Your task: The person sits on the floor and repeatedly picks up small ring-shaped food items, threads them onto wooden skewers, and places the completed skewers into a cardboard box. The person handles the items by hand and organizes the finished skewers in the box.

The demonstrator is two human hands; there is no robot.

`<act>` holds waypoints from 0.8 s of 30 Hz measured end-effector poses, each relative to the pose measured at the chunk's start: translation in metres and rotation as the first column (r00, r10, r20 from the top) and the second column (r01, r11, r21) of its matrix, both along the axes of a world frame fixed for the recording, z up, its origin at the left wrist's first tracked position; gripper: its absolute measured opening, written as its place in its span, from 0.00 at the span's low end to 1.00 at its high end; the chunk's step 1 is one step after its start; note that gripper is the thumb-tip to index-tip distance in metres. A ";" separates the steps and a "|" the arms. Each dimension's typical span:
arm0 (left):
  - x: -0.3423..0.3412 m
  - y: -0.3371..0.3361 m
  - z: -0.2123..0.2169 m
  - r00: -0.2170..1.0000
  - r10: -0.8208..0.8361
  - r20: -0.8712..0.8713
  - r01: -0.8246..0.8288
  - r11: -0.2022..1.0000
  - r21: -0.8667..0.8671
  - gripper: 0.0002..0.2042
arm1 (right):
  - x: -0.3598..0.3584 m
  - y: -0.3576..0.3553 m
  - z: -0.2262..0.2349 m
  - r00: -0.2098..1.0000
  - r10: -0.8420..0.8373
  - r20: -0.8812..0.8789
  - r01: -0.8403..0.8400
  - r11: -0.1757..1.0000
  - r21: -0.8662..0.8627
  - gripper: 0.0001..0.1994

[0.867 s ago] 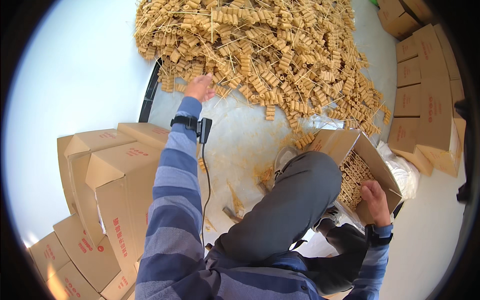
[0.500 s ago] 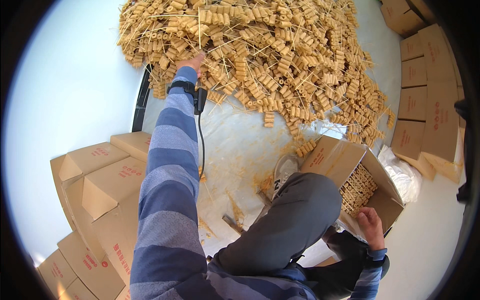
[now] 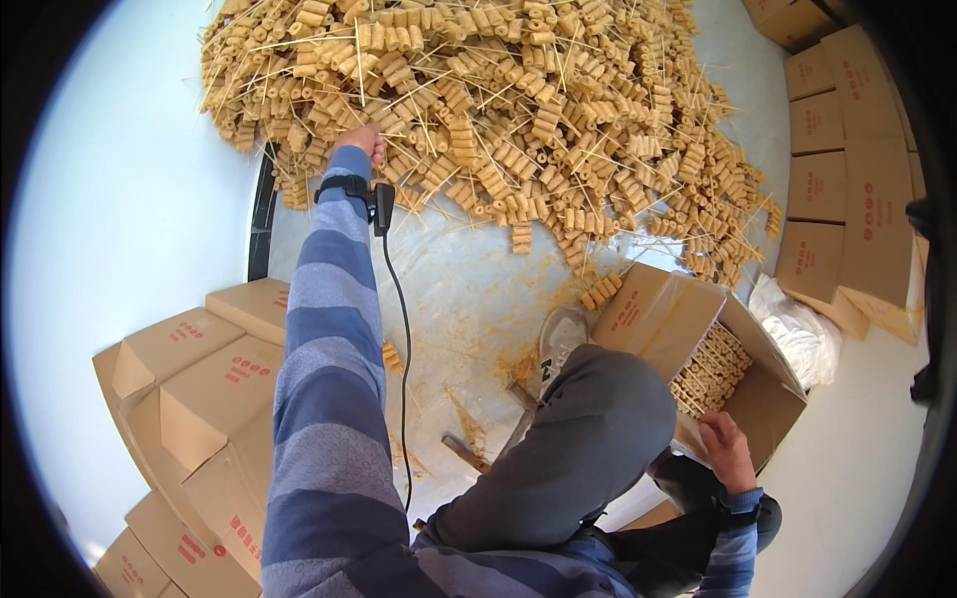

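A large heap of tan, ridged snack rolls on thin sticks spreads over the far floor. At its near left side my left hand is closed among the sticks; what lies in its fingers is hidden. An open cardboard box stands by my knee at the right, with rows of the same skewered rolls packed inside. At the near edge of this box my right hand has its fingers curled, touching or just above the rim. I cannot make out anything in it.
Closed cardboard boxes are stacked at the left, and more boxes line the right. A white plastic bag lies beside the open box. A cable hangs from my left wrist. Crumbs and a stray skewer are on the floor.
My left hand has drawn slightly back toward me, and its fingers, stretched out before, are now curled. The right hand stays at the box with little movement. The view has shifted a little.
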State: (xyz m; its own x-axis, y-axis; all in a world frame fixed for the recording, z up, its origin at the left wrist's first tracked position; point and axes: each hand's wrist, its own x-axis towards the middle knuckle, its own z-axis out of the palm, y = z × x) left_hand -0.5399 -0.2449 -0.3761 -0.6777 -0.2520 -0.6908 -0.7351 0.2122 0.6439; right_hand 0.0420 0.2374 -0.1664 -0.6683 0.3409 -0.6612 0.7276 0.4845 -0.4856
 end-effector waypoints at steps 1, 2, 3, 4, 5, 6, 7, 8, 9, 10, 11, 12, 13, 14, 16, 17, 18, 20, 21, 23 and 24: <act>0.011 0.002 -0.002 1.000 -0.014 -0.004 0.014 0.999 0.047 0.14 | -0.001 -0.001 0.001 1.000 0.010 -0.002 -0.010 1.000 0.006 0.07; 0.023 0.005 -0.002 1.000 -0.016 0.001 0.016 0.996 0.085 0.13 | -0.002 -0.002 0.003 1.000 0.002 0.005 -0.002 1.000 0.005 0.07; 0.037 0.006 -0.001 0.995 -0.102 -0.016 0.103 0.989 0.108 0.13 | -0.002 -0.003 0.004 1.000 0.023 -0.019 -0.023 1.000 0.016 0.07; 0.056 0.010 0.001 0.990 -0.118 -0.080 0.128 0.984 0.125 0.13 | -0.002 -0.003 0.007 0.999 0.026 -0.031 -0.025 0.999 0.022 0.07; 0.073 0.015 0.005 0.985 -0.151 -0.086 0.163 0.972 0.169 0.12 | -0.002 -0.004 0.009 0.999 0.011 -0.036 -0.011 1.000 0.019 0.07; 0.088 0.021 0.010 0.979 -0.184 -0.091 0.200 0.957 0.212 0.11 | -0.002 -0.005 0.012 0.998 0.029 -0.058 -0.028 0.999 0.029 0.07; 0.104 0.026 0.016 0.974 -0.202 -0.107 0.222 0.945 0.239 0.11 | -0.003 -0.005 0.015 0.997 0.032 -0.072 -0.030 0.999 0.028 0.07; 0.120 0.033 0.023 0.968 -0.218 -0.124 0.244 0.933 0.265 0.11 | -0.003 -0.006 0.018 0.995 0.028 -0.096 -0.027 1.000 0.014 0.07; 0.134 0.040 0.032 0.961 -0.235 -0.144 0.268 0.918 0.292 0.10 | -0.004 -0.008 0.022 0.995 0.041 -0.096 -0.039 0.999 0.027 0.07; 0.146 0.046 0.043 0.965 -0.186 -0.183 0.240 0.909 0.341 0.11 | -0.005 -0.010 0.026 0.993 0.046 -0.107 -0.043 0.999 0.028 0.07; 0.156 0.052 0.055 0.966 -0.135 -0.221 0.215 0.895 0.390 0.11 | -0.007 -0.013 0.031 0.992 0.039 -0.124 -0.037 0.999 0.015 0.07; 0.165 0.057 0.069 0.962 -0.083 -0.261 0.195 0.876 0.441 0.12 | -0.009 -0.016 0.037 0.990 0.003 -0.144 -0.004 1.000 -0.005 0.07; 0.171 0.060 0.084 0.961 -0.079 -0.264 0.201 0.857 0.474 0.11 | -0.012 -0.021 0.043 0.985 -0.044 -0.167 0.038 0.999 -0.039 0.07; 0.175 0.063 0.101 0.954 -0.077 -0.289 0.225 0.822 0.524 0.11 | -0.017 -0.027 0.050 0.980 -0.120 -0.159 0.108 0.991 -0.080 0.07; 0.182 0.072 0.135 0.945 -0.064 -0.319 0.258 0.747 0.613 0.11 | -0.027 -0.043 0.071 0.931 -0.249 -0.267 0.188 0.954 -0.233 0.09; 0.187 0.077 0.154 0.934 -0.034 -0.355 0.283 0.678 0.679 0.11 | -0.033 -0.052 0.083 0.896 -0.333 -0.295 0.239 0.919 -0.313 0.10; 0.193 0.083 0.174 0.931 -0.006 -0.366 0.291 0.618 0.731 0.10 | -0.039 -0.063 0.097 0.884 -0.340 -0.320 0.218 0.907 -0.359 0.12; 0.211 0.098 0.213 0.930 0.026 -0.368 0.304 0.509 0.805 0.10 | -0.053 -0.091 0.122 0.851 -0.365 -0.377 0.172 0.873 -0.457 0.15; 0.224 0.107 0.231 0.931 0.030 -0.364 0.309 0.464 0.830 0.10 | -0.063 -0.105 0.130 0.847 -0.337 -0.410 0.115 0.870 -0.479 0.17; 0.253 0.126 0.266 0.926 0.037 -0.375 0.337 0.363 0.869 0.10 | -0.083 -0.130 0.140 0.826 -0.314 -0.469 0.007 0.837 -0.547 0.20; 0.268 0.134 0.281 0.934 0.015 -0.358 0.332 0.340 0.880 0.10 | -0.092 -0.141 0.143 0.810 -0.313 -0.496 -0.048 0.807 -0.588 0.21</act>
State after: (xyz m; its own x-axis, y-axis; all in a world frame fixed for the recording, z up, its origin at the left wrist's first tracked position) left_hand -0.2719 -0.1108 -0.0954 -0.8093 0.5541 -0.1949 -0.5293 -0.5442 0.6509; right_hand -0.0503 0.0969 -0.0238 -0.9440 0.1539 -0.2917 0.2824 -0.0800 -0.9560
